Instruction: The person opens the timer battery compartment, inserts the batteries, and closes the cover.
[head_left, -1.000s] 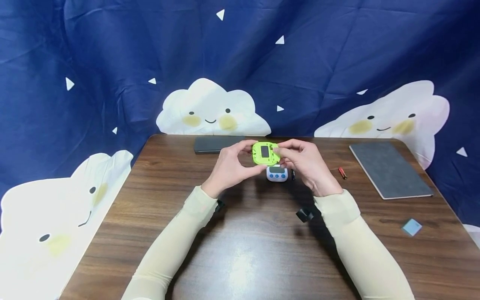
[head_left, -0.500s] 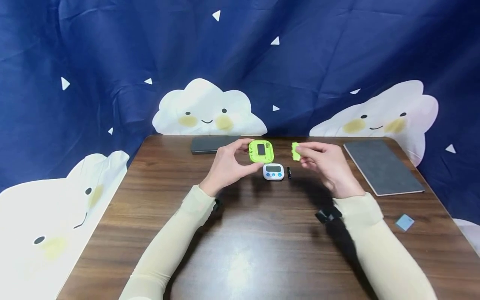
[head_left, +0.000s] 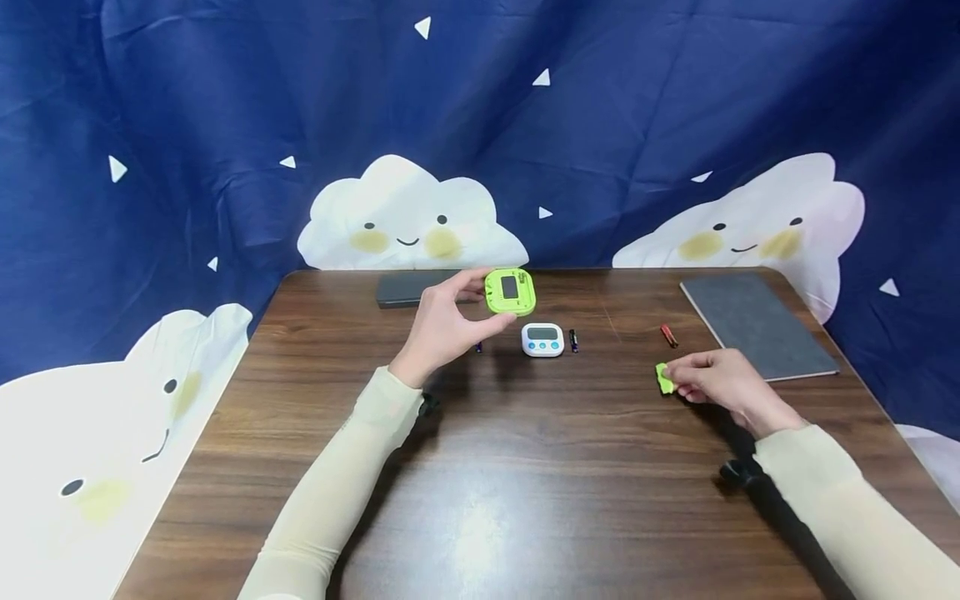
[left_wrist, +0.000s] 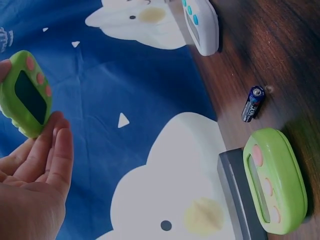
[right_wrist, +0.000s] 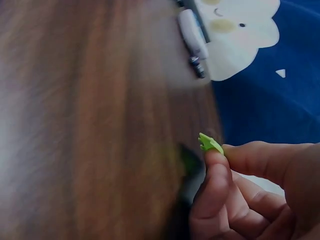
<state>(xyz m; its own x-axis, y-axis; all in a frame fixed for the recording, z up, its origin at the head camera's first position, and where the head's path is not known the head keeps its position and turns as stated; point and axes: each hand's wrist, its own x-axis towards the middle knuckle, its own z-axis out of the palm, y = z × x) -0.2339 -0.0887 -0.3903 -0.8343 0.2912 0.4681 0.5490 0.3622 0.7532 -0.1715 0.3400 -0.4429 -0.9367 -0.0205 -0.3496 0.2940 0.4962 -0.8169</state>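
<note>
My left hand (head_left: 438, 329) grips a green digital timer (head_left: 510, 291) by its edges, raised above the table. Its back, with the battery compartment uncovered, faces me. From the left wrist view, the front of that timer shows a dark screen and pink buttons. Between thumb and fingers, my right hand (head_left: 723, 385) pinches a small green battery cover (head_left: 663, 379) low over the right part of the table; whether it touches the wood I cannot tell. A white timer (head_left: 542, 340) with blue buttons lies at the middle, a dark battery (head_left: 573, 341) at its right.
Beyond the right hand lie a red battery (head_left: 669, 336) and a grey notebook (head_left: 750, 321). A dark flat box (head_left: 408, 289) sits at the back edge. In the left wrist view, another green timer (left_wrist: 277, 182) stands beside it, near a blue battery (left_wrist: 253, 103).
The right hand has pulled the battery cover off the green timer and carried it right and down toward the table. My left hand still holds the timer, slightly higher.
</note>
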